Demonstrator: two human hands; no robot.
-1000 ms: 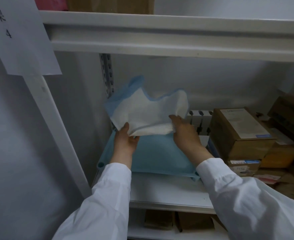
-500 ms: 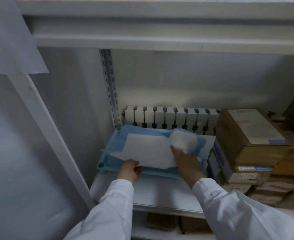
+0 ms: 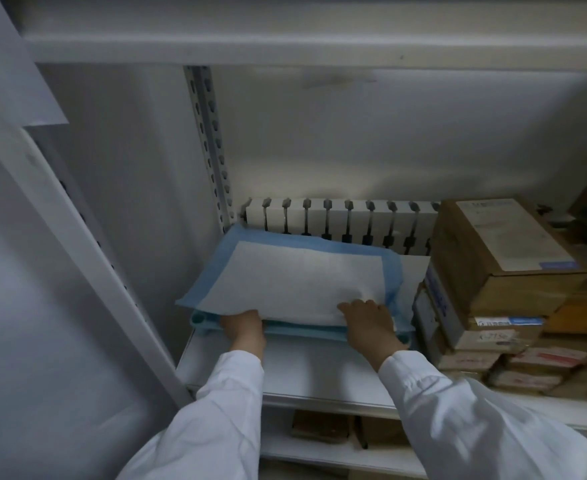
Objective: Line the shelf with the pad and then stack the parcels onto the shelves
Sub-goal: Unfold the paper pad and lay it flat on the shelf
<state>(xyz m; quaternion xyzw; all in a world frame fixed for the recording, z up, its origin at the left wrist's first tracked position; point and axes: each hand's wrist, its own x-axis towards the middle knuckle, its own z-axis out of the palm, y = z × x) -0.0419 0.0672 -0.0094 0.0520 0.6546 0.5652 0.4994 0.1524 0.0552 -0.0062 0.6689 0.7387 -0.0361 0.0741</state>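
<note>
Left hand grips the front edge of the white, blue-bordered absorbent pad, fingers tucked under; right hand presses flat on its front right corner. Pad lies on a blue plastic tray on the white metal shelf, left of stacked brown cardboard parcels.

The left hand has its fingers hidden under the pad

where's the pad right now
In the head view the pad lies spread over the blue tray at the shelf's left end, left of the stacked boxes.
</note>
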